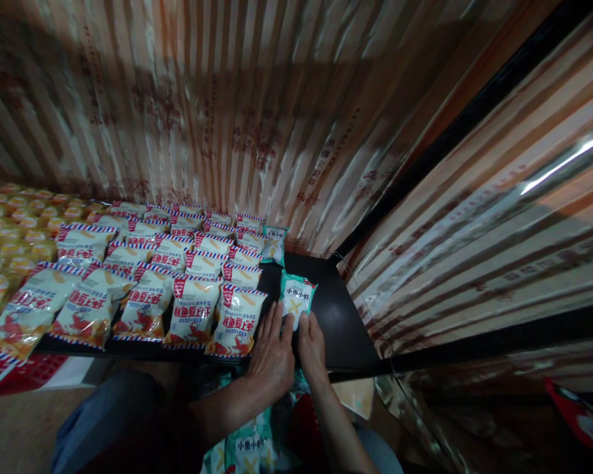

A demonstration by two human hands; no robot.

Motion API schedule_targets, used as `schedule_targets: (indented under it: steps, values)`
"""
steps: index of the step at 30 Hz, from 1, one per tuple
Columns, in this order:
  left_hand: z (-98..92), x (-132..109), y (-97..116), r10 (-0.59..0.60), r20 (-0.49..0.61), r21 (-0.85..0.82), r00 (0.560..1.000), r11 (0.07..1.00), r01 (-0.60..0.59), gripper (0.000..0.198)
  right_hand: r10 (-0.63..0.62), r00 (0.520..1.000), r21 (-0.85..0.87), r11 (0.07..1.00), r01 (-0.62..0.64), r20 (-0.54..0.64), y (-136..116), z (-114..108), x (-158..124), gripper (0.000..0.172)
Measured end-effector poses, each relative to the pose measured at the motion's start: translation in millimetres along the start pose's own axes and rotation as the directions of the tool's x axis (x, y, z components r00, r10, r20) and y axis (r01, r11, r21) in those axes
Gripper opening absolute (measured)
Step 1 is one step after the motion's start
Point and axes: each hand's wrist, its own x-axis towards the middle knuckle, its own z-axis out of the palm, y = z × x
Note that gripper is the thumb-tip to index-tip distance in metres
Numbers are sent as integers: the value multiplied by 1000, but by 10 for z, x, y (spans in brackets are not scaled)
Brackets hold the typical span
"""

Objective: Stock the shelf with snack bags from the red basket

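A small green and white snack bag (297, 297) stands tilted back on the right part of the black shelf (333, 309). My left hand (273, 352) holds its lower left edge, fingers fairly straight and side by side. At the lower right edge, my right hand (311, 347) grips the same bag. The bag's bottom is hidden behind my fingers. Farther back, another green snack bag (275, 245) leans beside the white and red ones. Just left of my left hand is a white and red snack bag (237, 322) in the front row.
Several rows of white and red bags (145, 303) fill the shelf's middle, with yellow packs (14, 227) at the far left. Striped plastic sheeting (257, 131) hangs behind and to the right. Below lie more green bags (250, 441) and a red basket (29, 370).
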Motion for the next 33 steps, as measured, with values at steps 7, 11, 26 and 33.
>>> schedule_targets:
  steps: [7, 11, 26, 33]
  values:
    - [29, 199, -4, -50, 48, -37, 998, 998, 52, 69, -31, 999, -114, 993, 27, -32, 41, 169, 318, 53]
    - [56, 272, -53, -43, 18, -72, 999, 996, 44, 72, -119, 991, -199, 974, 105, -58, 104, 267, 500, 51]
    - [-55, 425, 9, -239, 32, -210, 970, 948, 241, 75, -224, 975, -242, 946, 215, -9, 140, 486, 966, 50]
    - [-94, 503, -32, -269, 19, -223, 963, 938, 266, 69, -253, 967, -243, 938, 245, 0, 139, 552, 1064, 52]
